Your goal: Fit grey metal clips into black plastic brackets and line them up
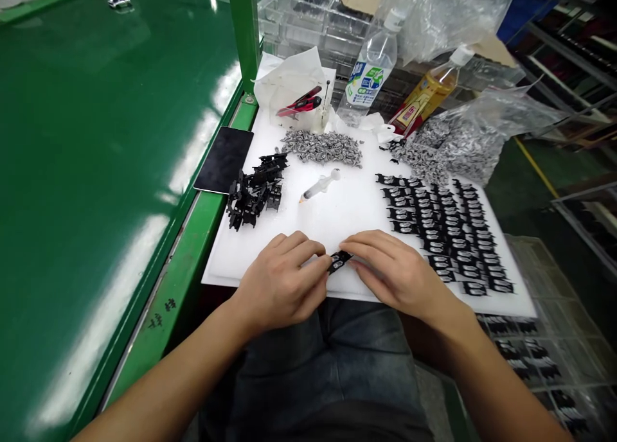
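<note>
Between my two hands, near the front edge of the white foam board (308, 227), is a small black plastic part (339, 261) with light grey pieces in it. My left hand (289, 278) pinches its left end. On its right end are the closed fingertips of my right hand (395, 268). A pile of black plastic parts (258, 188) lies at the left of the board. Farther back is a heap of small grey pieces (322, 148). A syringe (321, 185) lies mid-board. Rows of black parts with grey pieces (446, 233) cover the right side.
A dark tablet (224, 159) rests on the green frame at left. Behind stand a clear bottle (369, 76), a yellow-labelled bottle (429, 92) and a white holder with red-handled tools (301, 105). An open plastic bag (463, 140) holds grey pieces. Clear trays (554, 307) sit lower right.
</note>
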### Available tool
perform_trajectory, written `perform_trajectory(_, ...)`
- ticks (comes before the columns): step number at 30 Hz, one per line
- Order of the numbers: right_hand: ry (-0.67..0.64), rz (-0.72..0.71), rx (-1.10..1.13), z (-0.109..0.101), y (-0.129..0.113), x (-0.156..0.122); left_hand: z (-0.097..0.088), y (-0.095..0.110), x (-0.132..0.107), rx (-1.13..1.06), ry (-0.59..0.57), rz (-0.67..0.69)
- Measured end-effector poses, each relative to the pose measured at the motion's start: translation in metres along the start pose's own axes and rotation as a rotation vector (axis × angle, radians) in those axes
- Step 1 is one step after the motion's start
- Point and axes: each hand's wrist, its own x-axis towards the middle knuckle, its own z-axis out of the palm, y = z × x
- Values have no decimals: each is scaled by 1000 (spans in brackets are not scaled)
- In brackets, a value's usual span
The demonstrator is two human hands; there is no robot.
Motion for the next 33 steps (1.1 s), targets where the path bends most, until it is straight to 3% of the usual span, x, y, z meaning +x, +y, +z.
perform_trajectory(10,-47,-157,-266,1,-4,-7,4,-2,-2,42,40,66)
perform_trajectory(16,-14,-92,-116,6,0,-6,5,-1,-1,51,52,72)
perform_trajectory(22,114,-39,54,13,3,-10,5,-2,-2,36,50,68)
perform_trajectory(33,38,-51,37,11,4,-11,6,-4,-3,-14,73,42)
